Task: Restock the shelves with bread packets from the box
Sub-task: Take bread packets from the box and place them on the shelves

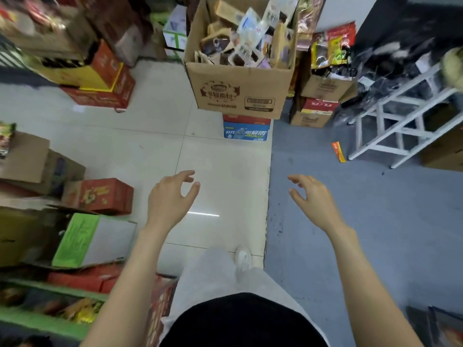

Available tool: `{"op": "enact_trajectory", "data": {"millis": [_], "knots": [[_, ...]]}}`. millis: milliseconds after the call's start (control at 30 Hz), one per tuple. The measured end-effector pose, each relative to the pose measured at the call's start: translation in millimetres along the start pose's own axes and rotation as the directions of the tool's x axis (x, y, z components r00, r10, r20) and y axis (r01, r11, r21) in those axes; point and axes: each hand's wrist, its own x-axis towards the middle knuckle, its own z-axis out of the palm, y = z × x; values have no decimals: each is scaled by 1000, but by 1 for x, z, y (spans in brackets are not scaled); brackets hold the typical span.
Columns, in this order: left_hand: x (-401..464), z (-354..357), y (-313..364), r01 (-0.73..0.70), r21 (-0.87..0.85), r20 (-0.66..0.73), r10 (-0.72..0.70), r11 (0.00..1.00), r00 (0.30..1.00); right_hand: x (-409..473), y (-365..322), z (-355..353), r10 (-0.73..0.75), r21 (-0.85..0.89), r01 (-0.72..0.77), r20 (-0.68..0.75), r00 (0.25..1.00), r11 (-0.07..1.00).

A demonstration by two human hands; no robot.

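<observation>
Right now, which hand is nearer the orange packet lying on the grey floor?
Right. The right hand hangs open over the grey floor, below and left of the orange packet. The left hand is farther left, over the pale tiles. Neither touches it.

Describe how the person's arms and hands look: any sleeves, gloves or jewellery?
Both forearms are bare up to the frame edge, with no sleeve visible. The left hand and right hand wear no gloves; no rings, watch or bracelet are visible.
</observation>
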Motion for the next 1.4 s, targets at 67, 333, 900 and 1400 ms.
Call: {"op": "enact_trajectory", "data": {"millis": [67,333,900,1400], "knots": [[38,-5,5,1,-26,-7,-2,1000,1000,39,-6,-8,-9,-16,10,2,1000,1000],[205,-7,-6,-22,-66,38,24,998,999,197,-34,-14,15,-15,-15,-15,1000,1000],[542,3,39,-171,-92,136,182,981,974,483,-47,-60,59,-15,-60,-70,996,998],[712,90,110,-36,-11,254,37,999,966,698,18,-73,4,-148,21,162,987,989]]}}
